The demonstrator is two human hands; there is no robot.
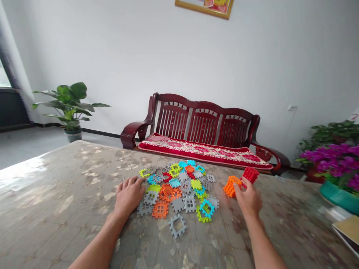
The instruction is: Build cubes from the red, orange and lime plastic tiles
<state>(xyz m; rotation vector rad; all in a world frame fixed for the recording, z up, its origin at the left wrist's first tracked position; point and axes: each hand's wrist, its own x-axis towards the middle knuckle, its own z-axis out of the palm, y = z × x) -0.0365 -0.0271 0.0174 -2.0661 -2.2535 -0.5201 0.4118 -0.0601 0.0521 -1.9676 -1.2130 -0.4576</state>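
A loose pile of flat, notched plastic building tiles (pixel 177 204) in grey, orange, lime, blue and red lies on the table. My left hand (pixel 130 194) rests palm down at the pile's left edge, its fingers out and nothing visibly held. Right of the pile, my right hand (pixel 249 198) has its fingers on a stack of red tiles (pixel 250 175), which is tilted. A stack of orange tiles (pixel 232 186) stands just left of it, close to my thumb. Nearest me is a single grey square tile frame (pixel 177 226).
The patterned table cover (pixel 70 209) spreads around the tiles. Beyond the table stands a dark red wooden bench (pixel 202 123) with a red cushion. A leafy potted plant (pixel 73 104) is at left. Purple flowers (pixel 333 160) in a teal pot (pixel 339 197) stand at right, near a notebook-like object (pixel 347 229).
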